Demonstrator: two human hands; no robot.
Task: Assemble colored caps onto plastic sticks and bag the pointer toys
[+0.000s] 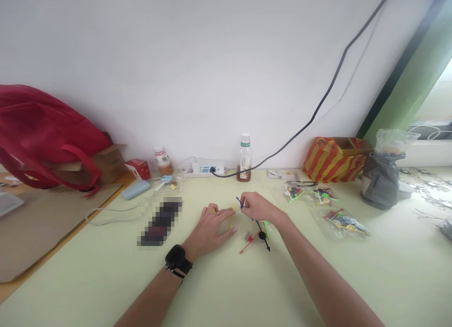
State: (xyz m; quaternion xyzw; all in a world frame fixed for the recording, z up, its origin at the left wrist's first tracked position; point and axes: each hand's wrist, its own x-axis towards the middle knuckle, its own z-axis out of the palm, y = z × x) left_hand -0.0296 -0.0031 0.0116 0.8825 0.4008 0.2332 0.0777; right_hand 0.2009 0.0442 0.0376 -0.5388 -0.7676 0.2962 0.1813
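My right hand (254, 206) is closed in a pinch on a blue plastic arrow pointer (239, 202), whose tip sticks out to the left of the fingers. My left hand (211, 229) lies low over the table with thumb and index finger stretched apart. A thin yellow plastic pointer (232, 217) is by its index fingertip; whether the finger presses on it I cannot tell. Below my right hand lie a black pointer (262, 235) with a round middle and an arrow end, a red pointer (247, 244), and a bright green piece (267, 229) partly hidden by the wrist.
Clear bags of coloured pointers (344, 222) lie on the right. Behind stand a drink bottle (244, 159), a power strip (203, 168) and a striped bag (335, 159). A black cable (328, 89) hangs across the wall. At left are a pixelated dark patch and a red bag (45, 129).
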